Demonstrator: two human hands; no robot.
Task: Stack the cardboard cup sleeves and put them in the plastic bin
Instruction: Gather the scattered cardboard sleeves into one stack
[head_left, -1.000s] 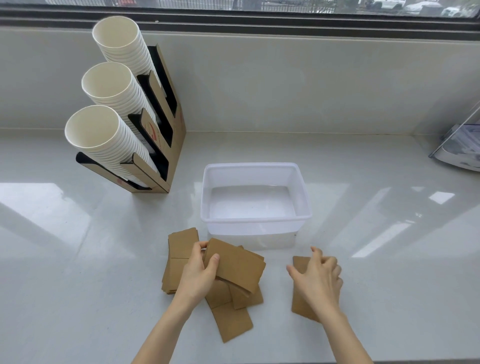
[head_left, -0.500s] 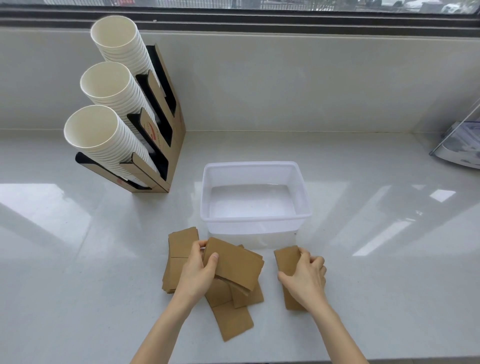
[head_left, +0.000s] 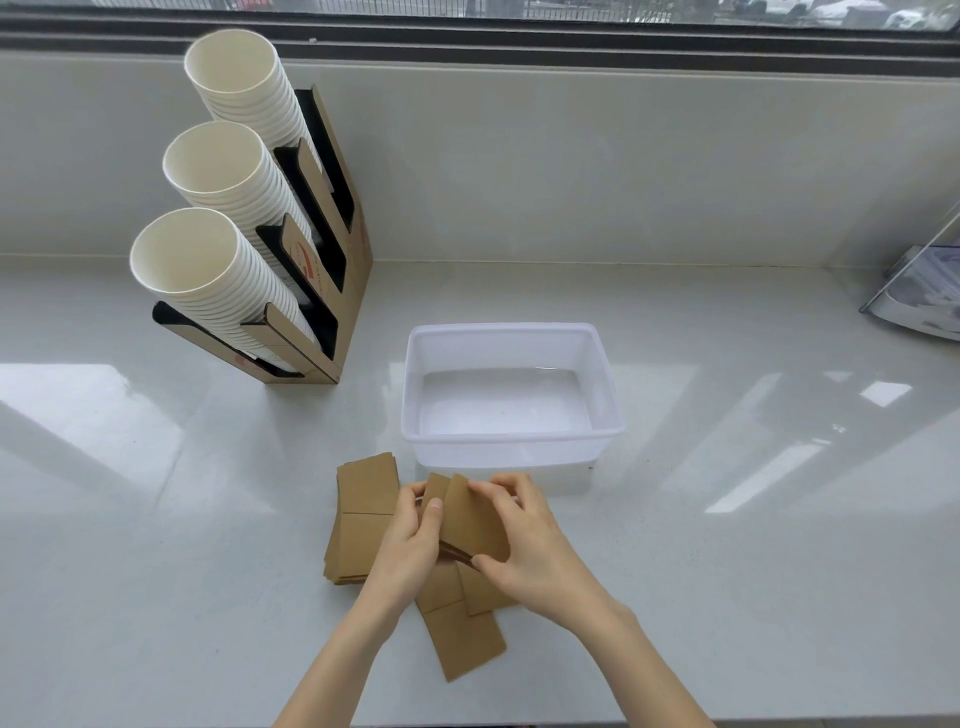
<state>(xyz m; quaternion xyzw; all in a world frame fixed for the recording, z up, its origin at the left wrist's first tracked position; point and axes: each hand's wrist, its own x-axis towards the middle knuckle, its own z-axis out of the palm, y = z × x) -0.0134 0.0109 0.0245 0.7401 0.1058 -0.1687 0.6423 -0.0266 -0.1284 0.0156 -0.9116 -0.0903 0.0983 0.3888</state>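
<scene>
Both hands meet over a small bundle of flat brown cardboard cup sleeves (head_left: 470, 519), just in front of the white plastic bin (head_left: 511, 441). My left hand (head_left: 408, 543) grips the bundle's left edge with the thumb on top. My right hand (head_left: 524, 545) pinches its right side and near corner. More sleeves lie flat on the counter: a pile (head_left: 361, 519) to the left and several loose ones (head_left: 465, 634) under and in front of my hands. The bin holds nothing.
A cardboard dispenser (head_left: 337, 249) with three slanted stacks of white paper cups (head_left: 208, 275) stands at the back left. A clear holder (head_left: 919, 296) sits at the far right edge. The glossy white counter (head_left: 753, 519) ends at a wall below a window.
My right hand picked up the lone sleeve from the right and carried it left onto the sleeve in my left hand. Both hands now hold the sleeves together.
</scene>
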